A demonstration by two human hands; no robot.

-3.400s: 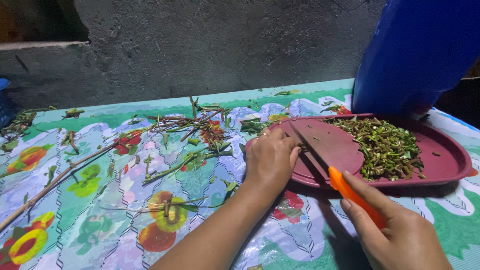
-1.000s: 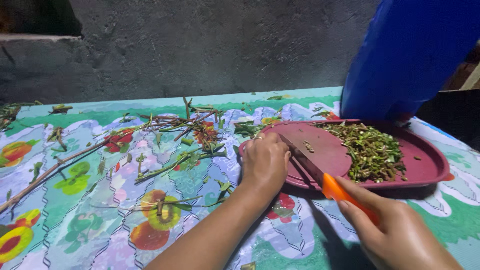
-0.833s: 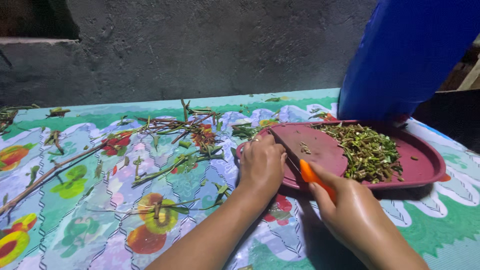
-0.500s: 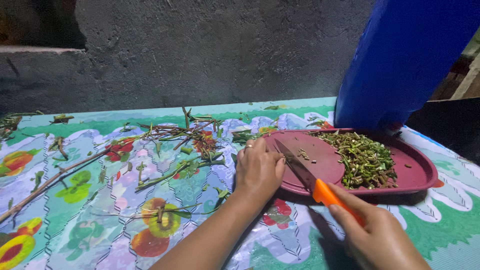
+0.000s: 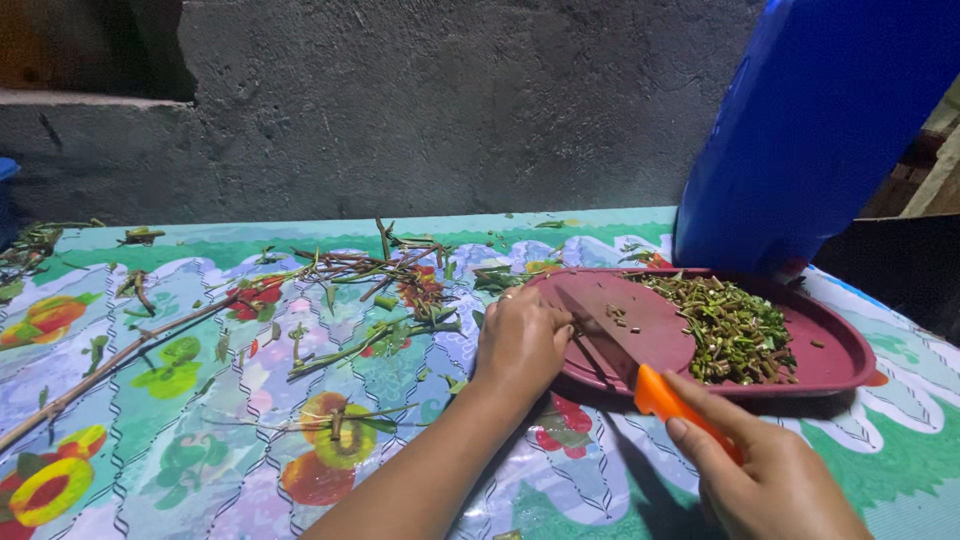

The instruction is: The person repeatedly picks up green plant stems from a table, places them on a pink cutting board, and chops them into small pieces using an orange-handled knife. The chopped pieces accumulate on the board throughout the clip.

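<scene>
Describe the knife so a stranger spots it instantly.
Find the big blue barrel at the table's right, then the maroon tray before it. At the tray's near rim the right hand grips the knife: the only bright orange handle here.

The scene was dim, lit by one cool, hard light from near my head. It fell brightest on my left hand [image 5: 520,340] and forearm and on the glossy patterned tablecloth [image 5: 200,400], which showed soft glare. The grey wall [image 5: 400,100] faded into darkness at the far left. My right hand [image 5: 775,485] cast a dark shadow on the cloth. Focus was fairly sharp; the near edge was slightly soft.
</scene>
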